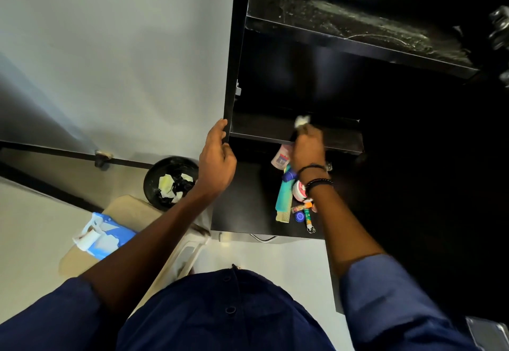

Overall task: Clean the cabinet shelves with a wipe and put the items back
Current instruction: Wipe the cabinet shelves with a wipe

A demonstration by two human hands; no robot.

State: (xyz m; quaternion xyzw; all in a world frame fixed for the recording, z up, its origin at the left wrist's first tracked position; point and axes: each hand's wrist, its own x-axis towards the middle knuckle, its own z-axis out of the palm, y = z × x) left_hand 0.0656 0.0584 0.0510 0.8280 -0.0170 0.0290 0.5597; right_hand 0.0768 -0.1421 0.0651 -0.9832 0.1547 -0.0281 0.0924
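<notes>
A black wall cabinet stands open with two shelves. The upper shelf (pixel 358 24) shows pale smears. My right hand (pixel 307 148) presses a white wipe (pixel 301 120) onto the lower shelf (pixel 341 140). My left hand (pixel 217 158) grips the cabinet's left side panel (pixel 234 75) at its bottom corner. Below, on a black countertop (pixel 242 207), lie the removed items: a pink-white bottle (pixel 281 158), a teal tube (pixel 285 199), a round red-white tub (pixel 300 189) and small tubes (pixel 305 213), partly hidden by my right wrist.
A black bin (pixel 170 181) with crumpled wipes stands on the floor at left. A blue pack of wipes (pixel 104 236) lies on a beige stool (pixel 132 210). Metal hardware (pixel 498 31) shows at the right edge. A grey wall fills the left.
</notes>
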